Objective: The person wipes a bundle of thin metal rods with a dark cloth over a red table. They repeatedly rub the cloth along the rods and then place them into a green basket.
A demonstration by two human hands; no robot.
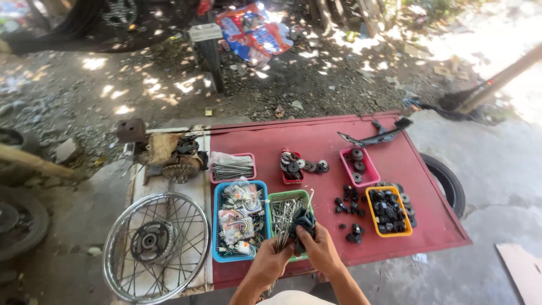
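At the lower centre of the frame, the left hand (pixel 275 261) grips a bundle of metal spokes (pixel 282 229), fingers closed around them. The right hand (pixel 318 247) closes on a dark cloth (pixel 302 221) held against the spokes, over the green basket (pixel 288 197). More spokes lie in that basket, so the wiping looks partway done.

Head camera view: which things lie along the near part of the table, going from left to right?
Spoked wheel → blue basket → green basket → loose black parts → yellow tray.
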